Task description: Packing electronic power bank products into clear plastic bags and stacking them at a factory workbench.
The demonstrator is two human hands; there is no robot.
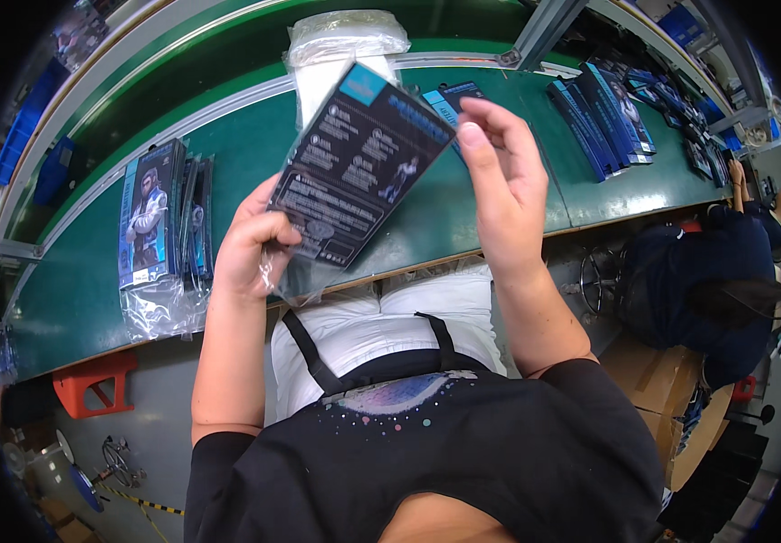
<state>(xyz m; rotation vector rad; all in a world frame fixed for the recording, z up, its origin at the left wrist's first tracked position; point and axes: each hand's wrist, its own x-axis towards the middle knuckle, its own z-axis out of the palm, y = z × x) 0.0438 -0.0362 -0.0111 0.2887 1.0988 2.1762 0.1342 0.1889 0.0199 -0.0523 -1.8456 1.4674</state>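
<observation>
1. Black shirt (408,462) is filling the near field; white cloth (381,317) with two dark straps is covering the lap.
2. Left hand (254,244) is gripping the box (354,172) at its lower left edge, thumb lying over the printed face.
3. Box is tilting to the right above the table (426,240), between both hands; clear film (304,288) is hanging at its lower end.
4. Right hand (510,185) is reaching to the box's upper right corner, thumb and forefinger standing close together. Cannot tell whether they are touching the box or pinching film.
5. Green table is running across, bending with the lens.
6. Left stack (148,217) of boxes is standing on the table, clear wrap showing at its lower end.
7. A second box (440,101) is lying beyond the right hand, partly hidden.
8. Clear bags (349,38) are lying in a pile beyond the held box.
9. Right stack (603,127) is leaning on the table's far right part.
10. Co-worker (707,281) in dark clothing is occupying the right side, near cartons (648,385).
</observation>
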